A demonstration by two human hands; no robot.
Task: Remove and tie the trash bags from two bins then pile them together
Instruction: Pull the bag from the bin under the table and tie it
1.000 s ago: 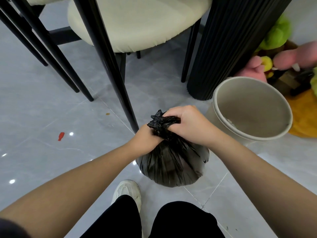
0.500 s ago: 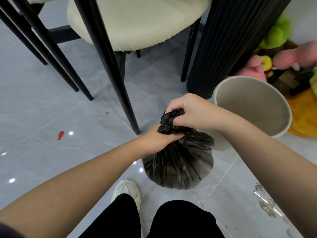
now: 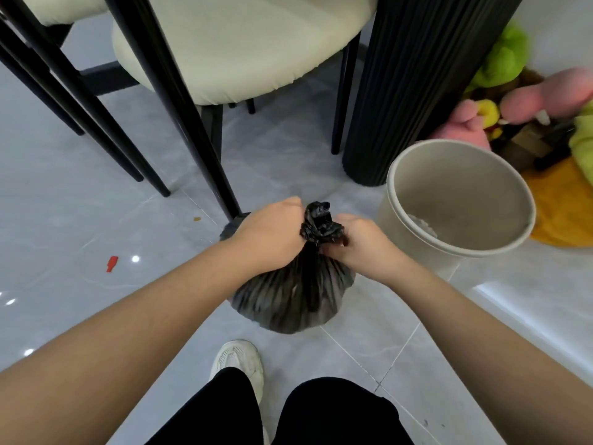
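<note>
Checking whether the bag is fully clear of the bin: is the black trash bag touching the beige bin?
Apart. The head view shows bare grey floor between the black trash bag and the beige bin.

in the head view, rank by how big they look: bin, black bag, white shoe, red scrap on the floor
1. bin
2. black bag, close to the bin in apparent size; it sits nearer the camera and both hands cover its top, so this order is unsure
3. white shoe, partly hidden by the leg
4. red scrap
</note>
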